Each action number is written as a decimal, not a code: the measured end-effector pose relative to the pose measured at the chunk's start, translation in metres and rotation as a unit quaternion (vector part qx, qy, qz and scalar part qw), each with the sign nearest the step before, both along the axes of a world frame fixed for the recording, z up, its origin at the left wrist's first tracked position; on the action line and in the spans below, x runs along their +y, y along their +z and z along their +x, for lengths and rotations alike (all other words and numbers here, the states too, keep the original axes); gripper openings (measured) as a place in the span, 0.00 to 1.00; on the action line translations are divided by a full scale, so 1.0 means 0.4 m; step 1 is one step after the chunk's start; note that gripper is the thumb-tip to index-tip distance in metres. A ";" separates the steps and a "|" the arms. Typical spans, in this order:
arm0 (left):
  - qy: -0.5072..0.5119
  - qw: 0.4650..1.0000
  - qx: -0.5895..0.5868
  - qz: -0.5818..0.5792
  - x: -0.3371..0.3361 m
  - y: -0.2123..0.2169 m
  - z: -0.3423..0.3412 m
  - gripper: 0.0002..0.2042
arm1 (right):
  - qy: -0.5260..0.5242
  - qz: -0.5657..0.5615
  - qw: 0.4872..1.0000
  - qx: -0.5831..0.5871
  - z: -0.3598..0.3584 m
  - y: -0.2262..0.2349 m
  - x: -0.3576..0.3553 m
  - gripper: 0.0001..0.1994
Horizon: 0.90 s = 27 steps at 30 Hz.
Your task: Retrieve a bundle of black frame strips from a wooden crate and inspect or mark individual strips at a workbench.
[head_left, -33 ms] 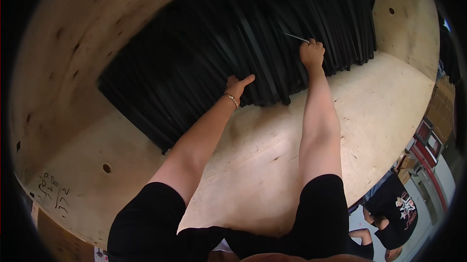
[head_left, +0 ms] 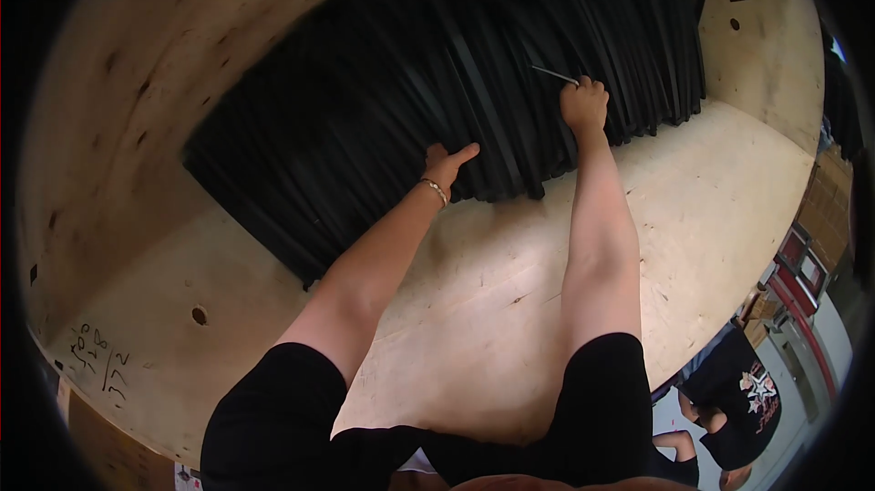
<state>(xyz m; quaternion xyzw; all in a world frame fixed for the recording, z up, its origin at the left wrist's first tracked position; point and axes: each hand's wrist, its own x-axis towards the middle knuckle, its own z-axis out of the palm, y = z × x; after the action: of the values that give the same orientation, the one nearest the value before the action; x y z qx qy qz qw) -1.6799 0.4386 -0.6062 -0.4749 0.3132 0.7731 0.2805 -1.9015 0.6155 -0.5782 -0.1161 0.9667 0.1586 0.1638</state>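
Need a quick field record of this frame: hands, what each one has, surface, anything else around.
left hand: left hand lies flat on the black strips, fingers spread, holding nothing
right hand: right hand closed around a thin metal tool, tip pointing left over the strips
black strips: many long dark strips packed side by side, running across the wooden surface
wrist: bracelet on the left wrist
surface: pale plywood, round holes, handwritten marks at the lower left
bystander: another person in a dark shirt at the lower right
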 end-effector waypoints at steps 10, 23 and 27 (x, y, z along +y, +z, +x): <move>0.100 0.992 -0.077 0.006 0.019 0.030 0.005 0.49 | 0.003 -0.078 0.995 -0.064 0.017 0.069 -0.019 0.13; 0.073 0.994 -0.023 0.078 0.000 -0.001 0.027 0.41 | -0.014 -0.063 0.994 -0.086 0.004 0.060 -0.035 0.13; 0.055 0.993 -0.042 0.100 0.000 -0.014 0.030 0.43 | 0.093 -0.037 0.995 -0.003 0.037 0.025 -0.047 0.12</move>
<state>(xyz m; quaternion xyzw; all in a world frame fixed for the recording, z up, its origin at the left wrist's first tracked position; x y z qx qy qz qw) -1.6680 0.4386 -0.6117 -0.4928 0.1963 0.7941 0.2966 -1.8866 0.5965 -0.5682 -0.2116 0.9564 0.1373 0.1471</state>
